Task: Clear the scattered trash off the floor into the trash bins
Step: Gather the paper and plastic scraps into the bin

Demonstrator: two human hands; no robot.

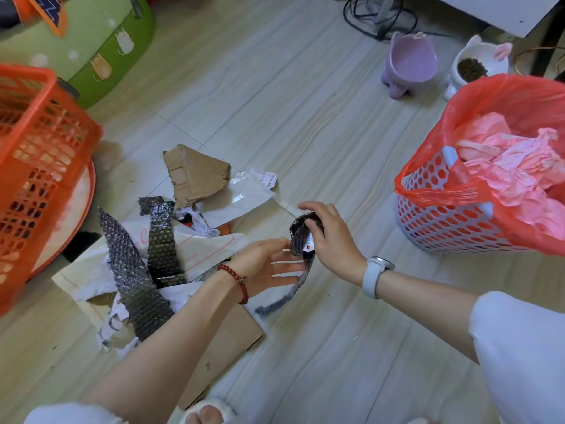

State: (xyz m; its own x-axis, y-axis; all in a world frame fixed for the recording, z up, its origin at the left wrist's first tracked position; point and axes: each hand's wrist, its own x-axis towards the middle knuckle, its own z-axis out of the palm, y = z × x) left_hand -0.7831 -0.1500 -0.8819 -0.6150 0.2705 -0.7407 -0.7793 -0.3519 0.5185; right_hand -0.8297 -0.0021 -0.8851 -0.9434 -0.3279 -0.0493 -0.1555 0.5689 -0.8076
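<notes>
Right hand (331,237) fingers curled round wad of black bubble wrap (301,232), held above floor. Left hand (269,264) flat beneath, fingers straight, slightly apart. Trash pile (171,249) between orange basket (39,166) and red-lined bin (458,218).

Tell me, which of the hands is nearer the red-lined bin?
Right. The right hand, gripping black bubble wrap, is closer to the bin; the left hand sits farther, beside the trash pile.

Setting: a room in a home. Indicators: pale wood-pattern floor (305,123); two ceramic pet bowls, one purple (411,64), one white with ears (477,64) holding kibble; a green cushioned pet bed (101,47); loose cables (379,16) beside a furniture leg; perforated household bin (452,221) with red liner.
</notes>
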